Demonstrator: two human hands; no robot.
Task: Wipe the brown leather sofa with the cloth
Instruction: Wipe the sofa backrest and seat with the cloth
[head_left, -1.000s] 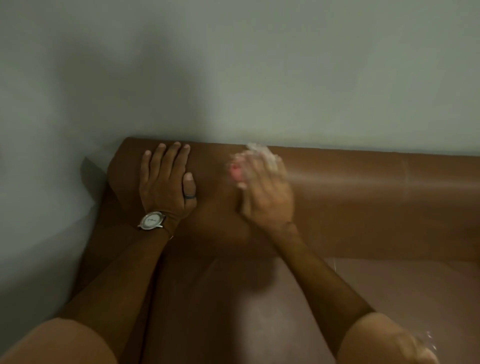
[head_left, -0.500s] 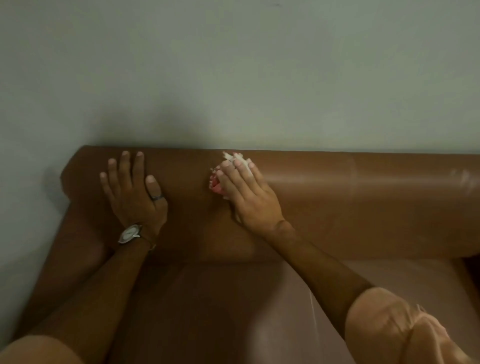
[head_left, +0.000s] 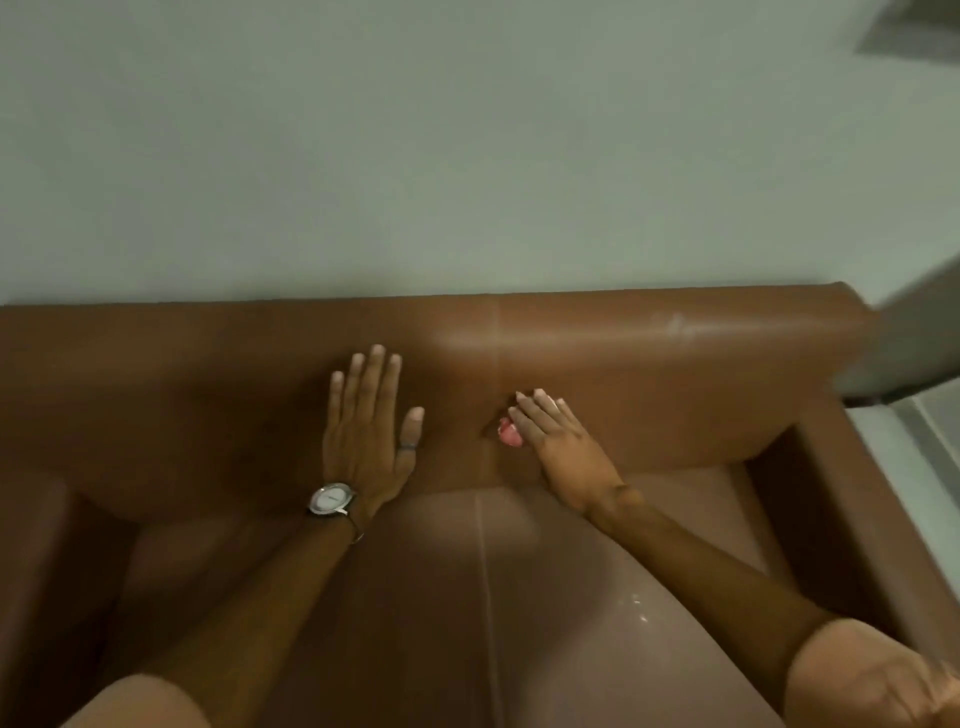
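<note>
The brown leather sofa (head_left: 649, 364) fills the lower half of the view, its backrest against the wall. My left hand (head_left: 369, 431) lies flat on the front of the backrest, fingers spread, holding nothing; it wears a watch and a ring. My right hand (head_left: 558, 447) presses flat on the backrest just right of the centre seam. The cloth (head_left: 509, 433) is under it; only a small pink and white bit shows at the thumb side.
A pale grey-green wall (head_left: 467, 156) rises directly behind the backrest. The sofa's right armrest (head_left: 852, 519) ends near light floor (head_left: 930, 441) at the right edge. A whitish scuff (head_left: 675, 323) marks the backrest top. The seat cushions (head_left: 467, 597) lie below my arms.
Both hands have shifted rightward along the backrest, from near the left end to the centre seam. My right hand has come down from the top edge onto the backrest's front.
</note>
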